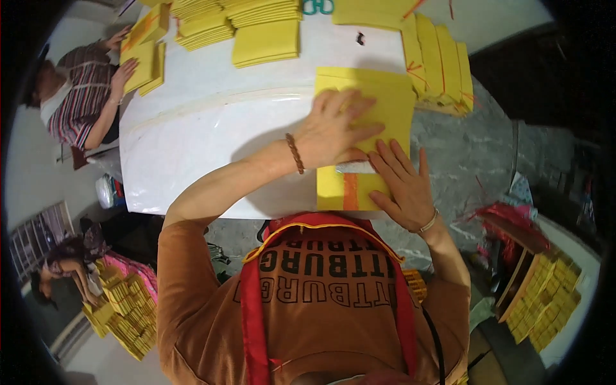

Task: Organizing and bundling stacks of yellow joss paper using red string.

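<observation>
Both hands press flat, fingers spread, on a yellow paper stack (385,109): left hand (333,128) atop, right hand (404,183) just beside, at the white worktop (212,128) edge.

Head-worn fisheye, looking down, close over table (192,128)

Not much in the way of packaging here tbh, it's basically all paper bundles. Row of yellow bundles (439,61) tied with thin red string stands along the table's far right edge. Flatter yellow stacks (266,42) sit at the far side of the table. Down on the floor there's a heap of small yellow bundles (128,308) at lower left, and more of them packed on a wooden rack (545,289) at lower right. No screens or signs that I can spot.
</observation>
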A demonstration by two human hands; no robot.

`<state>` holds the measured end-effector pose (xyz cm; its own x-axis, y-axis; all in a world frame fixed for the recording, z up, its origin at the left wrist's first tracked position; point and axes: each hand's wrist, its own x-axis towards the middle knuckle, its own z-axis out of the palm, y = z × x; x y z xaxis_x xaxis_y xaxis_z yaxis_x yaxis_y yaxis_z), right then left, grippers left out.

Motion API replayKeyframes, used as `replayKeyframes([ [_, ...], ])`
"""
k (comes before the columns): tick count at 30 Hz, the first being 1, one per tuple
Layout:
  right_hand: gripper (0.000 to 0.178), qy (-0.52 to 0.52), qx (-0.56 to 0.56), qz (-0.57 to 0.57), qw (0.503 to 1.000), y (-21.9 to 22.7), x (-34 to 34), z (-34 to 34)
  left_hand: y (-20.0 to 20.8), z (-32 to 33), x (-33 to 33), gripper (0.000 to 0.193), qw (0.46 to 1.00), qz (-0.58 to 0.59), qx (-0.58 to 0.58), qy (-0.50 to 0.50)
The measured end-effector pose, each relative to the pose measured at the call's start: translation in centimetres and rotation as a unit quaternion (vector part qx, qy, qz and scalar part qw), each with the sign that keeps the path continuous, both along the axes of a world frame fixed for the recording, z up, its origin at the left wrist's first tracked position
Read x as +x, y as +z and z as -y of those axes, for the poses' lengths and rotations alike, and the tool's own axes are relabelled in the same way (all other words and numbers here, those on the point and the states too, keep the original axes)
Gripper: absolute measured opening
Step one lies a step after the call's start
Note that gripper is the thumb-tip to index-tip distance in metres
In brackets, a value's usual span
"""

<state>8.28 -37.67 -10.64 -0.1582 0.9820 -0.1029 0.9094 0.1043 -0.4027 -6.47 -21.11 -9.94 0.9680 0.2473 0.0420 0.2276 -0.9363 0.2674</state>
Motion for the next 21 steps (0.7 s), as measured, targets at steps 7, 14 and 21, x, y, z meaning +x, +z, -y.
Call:
replayKeyframes([
  [7,0.052,-0.005,-0.061,-0.272,0.960,-1.3,3.4,-0.3,-2.6,3.3,-1.2,0.045,0.972,0.099,0.213,-0.013],
  [14,0.047,-0.229,0.174,-0.519,0.805,-3.7,3.6,-0.3,-2.8,3.1,-0.5,0.047,0.972,0.090,0.217,0.018],
  [21,0.054,-0.234,0.164,-0.470,0.835,-5.1,3.5,0.5,1.0,-5.2,-5.3,0.048,0.945,0.254,0.180,0.100],
])
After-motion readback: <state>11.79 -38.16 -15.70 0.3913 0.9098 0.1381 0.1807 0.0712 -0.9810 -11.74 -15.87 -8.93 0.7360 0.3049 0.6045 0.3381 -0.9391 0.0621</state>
